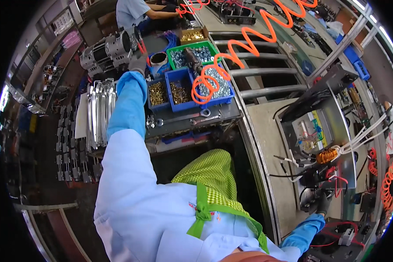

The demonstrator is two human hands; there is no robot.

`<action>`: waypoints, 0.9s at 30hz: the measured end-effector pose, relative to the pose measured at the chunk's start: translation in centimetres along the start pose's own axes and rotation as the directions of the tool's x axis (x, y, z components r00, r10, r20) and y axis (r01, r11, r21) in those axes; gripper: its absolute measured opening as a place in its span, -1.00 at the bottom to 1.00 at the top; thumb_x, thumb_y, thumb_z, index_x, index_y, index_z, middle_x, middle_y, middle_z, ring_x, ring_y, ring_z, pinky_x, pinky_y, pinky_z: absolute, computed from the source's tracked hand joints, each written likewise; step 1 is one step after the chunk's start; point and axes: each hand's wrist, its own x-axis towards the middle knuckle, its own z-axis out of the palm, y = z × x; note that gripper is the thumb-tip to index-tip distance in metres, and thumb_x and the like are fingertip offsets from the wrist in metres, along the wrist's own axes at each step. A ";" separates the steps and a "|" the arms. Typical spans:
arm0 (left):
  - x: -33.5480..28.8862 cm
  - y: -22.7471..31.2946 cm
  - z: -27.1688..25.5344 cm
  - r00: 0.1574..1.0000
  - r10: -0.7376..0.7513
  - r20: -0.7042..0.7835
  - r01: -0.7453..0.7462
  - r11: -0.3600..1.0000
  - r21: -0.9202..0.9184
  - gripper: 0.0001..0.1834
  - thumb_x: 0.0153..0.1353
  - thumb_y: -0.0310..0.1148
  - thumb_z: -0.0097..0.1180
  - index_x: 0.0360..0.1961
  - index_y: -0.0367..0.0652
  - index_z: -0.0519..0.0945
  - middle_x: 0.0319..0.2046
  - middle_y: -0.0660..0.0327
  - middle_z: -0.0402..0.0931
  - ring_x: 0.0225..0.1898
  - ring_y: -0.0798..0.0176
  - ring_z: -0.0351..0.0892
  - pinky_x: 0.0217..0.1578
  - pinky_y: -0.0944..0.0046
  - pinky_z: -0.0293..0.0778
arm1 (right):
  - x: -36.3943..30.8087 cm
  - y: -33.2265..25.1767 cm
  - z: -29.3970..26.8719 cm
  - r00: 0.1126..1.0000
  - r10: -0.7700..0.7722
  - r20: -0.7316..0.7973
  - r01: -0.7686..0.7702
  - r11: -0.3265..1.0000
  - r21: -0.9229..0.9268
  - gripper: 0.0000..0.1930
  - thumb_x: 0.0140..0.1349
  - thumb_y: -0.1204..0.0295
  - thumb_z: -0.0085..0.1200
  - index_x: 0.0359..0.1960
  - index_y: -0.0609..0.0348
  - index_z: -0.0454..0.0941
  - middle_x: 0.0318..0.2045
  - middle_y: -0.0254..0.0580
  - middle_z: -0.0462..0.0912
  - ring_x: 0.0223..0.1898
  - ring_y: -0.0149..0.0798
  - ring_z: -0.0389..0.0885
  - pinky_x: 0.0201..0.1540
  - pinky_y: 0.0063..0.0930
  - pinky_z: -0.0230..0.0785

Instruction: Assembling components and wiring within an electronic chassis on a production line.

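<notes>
Shirt (129, 196); hands (138, 64), grip unclear, near can (160, 69), chassis (341, 118)

Over a pale blue shirt (126, 196) lies a yellow-green checked apron (209, 174) with a plain bright green tie (202, 214). The sleeve covers (127, 102) are sky blue; the left hand (138, 64) and right hand (323, 204) wear dark grey gloves. Blue bins (187, 106) carry brass-gold fittings (179, 93) and silvery hardware (217, 84). The coiled hose (244, 37) is vivid orange, the wound coil (326, 156) copper-orange, its leads (360, 140) white.
</notes>
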 end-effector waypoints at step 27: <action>-42.4 30.4 -10.9 -0.290 0.576 0.764 -0.013 0.796 -0.605 -0.81 0.16 -0.36 0.12 -0.27 -0.23 0.47 -0.41 0.29 0.49 -0.40 0.44 0.43 -0.38 0.38 0.41 | -8.6 -4.2 6.3 0.865 0.039 -0.500 -0.218 0.927 -0.305 -0.52 0.01 0.20 -0.02 -0.07 0.27 0.44 -0.10 0.31 0.53 -0.05 0.23 0.51 0.03 -0.08 0.33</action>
